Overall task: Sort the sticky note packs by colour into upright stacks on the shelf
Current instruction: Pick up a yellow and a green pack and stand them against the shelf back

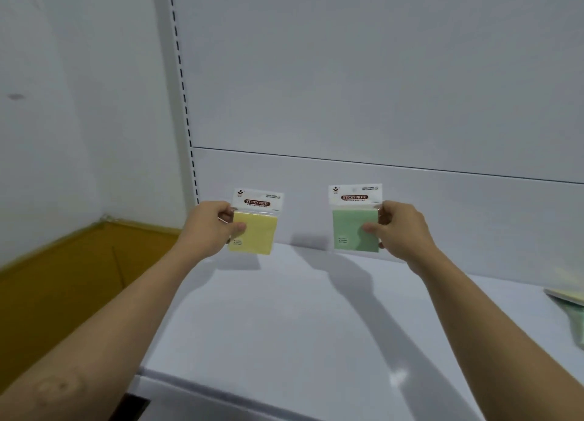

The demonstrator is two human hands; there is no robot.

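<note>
Yellow pack (252, 231) pinched upright in the left hand (210, 228), green pack (355, 228) likewise in the right hand (401, 231), thumbs in front, both arms stretched forward. Each pack's bottom edge is at the back of the white shelf (284, 310), well apart. These look like the first two stacks being started, with more packs (568, 297) lying flat at the right edge unsorted.
</note>
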